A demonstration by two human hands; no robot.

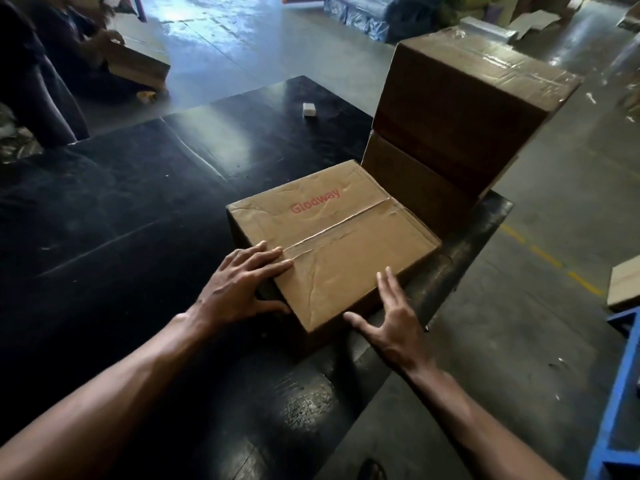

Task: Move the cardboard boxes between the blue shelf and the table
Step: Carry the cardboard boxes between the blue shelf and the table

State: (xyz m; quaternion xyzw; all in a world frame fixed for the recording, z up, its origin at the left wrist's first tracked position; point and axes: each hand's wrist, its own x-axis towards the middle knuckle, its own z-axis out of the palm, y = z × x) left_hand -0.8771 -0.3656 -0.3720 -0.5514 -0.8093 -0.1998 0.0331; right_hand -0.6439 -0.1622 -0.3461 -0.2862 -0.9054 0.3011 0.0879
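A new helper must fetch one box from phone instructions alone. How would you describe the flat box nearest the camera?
Find the long black table; near its right edge two plain brown boxes are stacked. Just in front of them, nearer the camera, lies the flat box, the only one printed with red "Glodway" lettering.

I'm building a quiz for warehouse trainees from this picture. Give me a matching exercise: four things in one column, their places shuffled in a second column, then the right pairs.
Things
1. Flat brown cardboard box printed Glodway
2. Large taped brown cardboard box
3. Small white block
4. Blue metal shelf frame

Places
A. Stacked on a lower cardboard box
B. At the right edge of the view
C. Under the left hand, fingers on its top
D. Alone on the far part of the black table

Pairs: 1-C, 2-A, 3-D, 4-B
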